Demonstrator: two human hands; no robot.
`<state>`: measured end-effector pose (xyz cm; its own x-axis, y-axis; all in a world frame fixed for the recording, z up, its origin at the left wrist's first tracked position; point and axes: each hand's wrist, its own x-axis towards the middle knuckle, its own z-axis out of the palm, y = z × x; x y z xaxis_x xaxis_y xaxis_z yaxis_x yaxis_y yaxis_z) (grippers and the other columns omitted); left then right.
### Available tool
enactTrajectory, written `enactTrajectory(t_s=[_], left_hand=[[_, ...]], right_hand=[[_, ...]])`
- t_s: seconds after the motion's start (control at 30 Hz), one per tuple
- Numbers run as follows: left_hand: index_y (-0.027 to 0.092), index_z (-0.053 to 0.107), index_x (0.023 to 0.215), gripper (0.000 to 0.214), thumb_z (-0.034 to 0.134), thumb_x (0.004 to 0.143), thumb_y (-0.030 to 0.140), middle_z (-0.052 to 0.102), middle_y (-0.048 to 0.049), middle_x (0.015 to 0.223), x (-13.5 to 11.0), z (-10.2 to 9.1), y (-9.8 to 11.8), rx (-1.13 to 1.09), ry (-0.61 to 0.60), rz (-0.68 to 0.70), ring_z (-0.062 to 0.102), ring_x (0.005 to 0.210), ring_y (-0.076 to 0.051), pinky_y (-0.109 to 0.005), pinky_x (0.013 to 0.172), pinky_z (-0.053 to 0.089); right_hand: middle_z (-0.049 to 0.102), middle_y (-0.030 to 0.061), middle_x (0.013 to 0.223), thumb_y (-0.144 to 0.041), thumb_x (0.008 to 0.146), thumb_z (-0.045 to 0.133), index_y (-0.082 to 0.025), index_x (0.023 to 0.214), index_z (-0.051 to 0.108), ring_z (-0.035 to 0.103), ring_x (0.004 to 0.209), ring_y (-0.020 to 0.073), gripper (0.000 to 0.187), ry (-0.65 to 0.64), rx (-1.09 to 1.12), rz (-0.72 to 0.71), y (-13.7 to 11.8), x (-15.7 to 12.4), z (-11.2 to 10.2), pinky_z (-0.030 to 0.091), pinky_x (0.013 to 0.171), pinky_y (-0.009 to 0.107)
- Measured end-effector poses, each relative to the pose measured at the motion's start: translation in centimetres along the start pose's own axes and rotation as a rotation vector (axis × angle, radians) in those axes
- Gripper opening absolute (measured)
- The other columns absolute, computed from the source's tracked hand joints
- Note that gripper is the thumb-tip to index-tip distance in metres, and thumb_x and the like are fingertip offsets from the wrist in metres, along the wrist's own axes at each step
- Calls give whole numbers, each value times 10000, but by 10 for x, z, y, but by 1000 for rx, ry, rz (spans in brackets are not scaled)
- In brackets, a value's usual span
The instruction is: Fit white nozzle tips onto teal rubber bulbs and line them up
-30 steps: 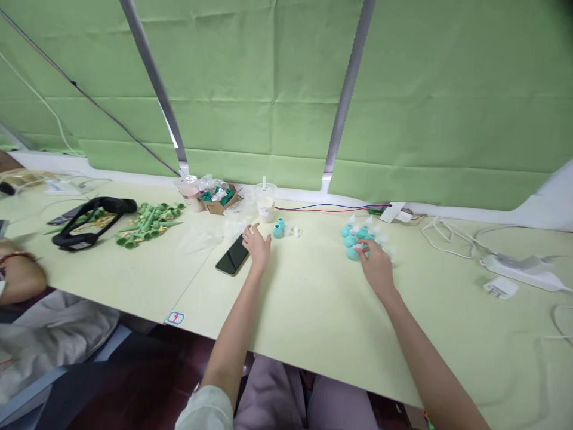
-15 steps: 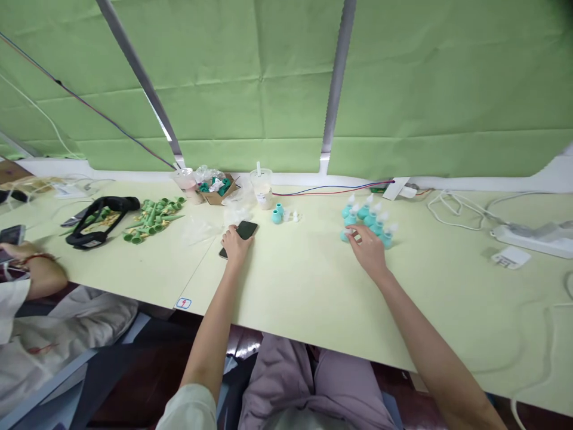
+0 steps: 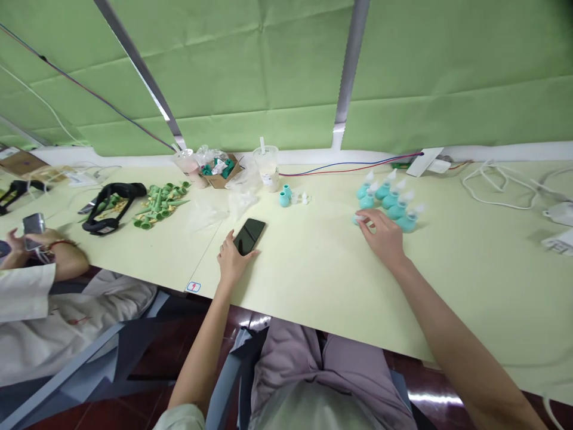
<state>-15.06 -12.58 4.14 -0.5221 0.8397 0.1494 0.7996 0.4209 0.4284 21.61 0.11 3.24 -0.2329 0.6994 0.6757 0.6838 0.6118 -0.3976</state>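
Note:
My left hand (image 3: 233,260) is closed around the lower end of a black smartphone (image 3: 249,236), with the thumb along its right side and the fingers on its left. On the right, my right hand (image 3: 382,236) pinches a small teal bulb with a white tip (image 3: 356,219), mostly hidden by the fingers. Just behind that hand stand several round teal bulbs (image 3: 396,208) with translucent white pointed nozzles. Two teal bulbs without nozzles (image 3: 285,197) stand further back near the middle, beside small white nozzles (image 3: 305,198).
Lidded drink cups (image 3: 267,170) and a small cardboard box (image 3: 220,179) stand along the back, near clear plastic bags (image 3: 242,197). Green cone-shaped parts (image 3: 159,206) and a black headset (image 3: 111,209) lie left. Another person's hands (image 3: 40,239) hold a phone. White cables (image 3: 501,185) lie right.
The phone has turned slightly and my left hand has slid down to its lower end, uncovering its screen. My right hand keeps its pinch by the teal bulbs. The camera view has shifted.

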Motion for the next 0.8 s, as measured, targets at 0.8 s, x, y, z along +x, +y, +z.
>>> enactTrajectory(t_s=[0.8], left_hand=[[178, 444, 1297, 501, 307, 954, 517, 563, -128, 1248, -60, -12, -43, -16, 240, 467, 464, 1215, -253, -443, 1109, 197]], right_hand=[[680, 15, 1091, -210, 901, 505, -273, 1088, 631, 641, 994, 184, 234, -112, -138, -210, 4, -17, 23, 498, 821, 307]])
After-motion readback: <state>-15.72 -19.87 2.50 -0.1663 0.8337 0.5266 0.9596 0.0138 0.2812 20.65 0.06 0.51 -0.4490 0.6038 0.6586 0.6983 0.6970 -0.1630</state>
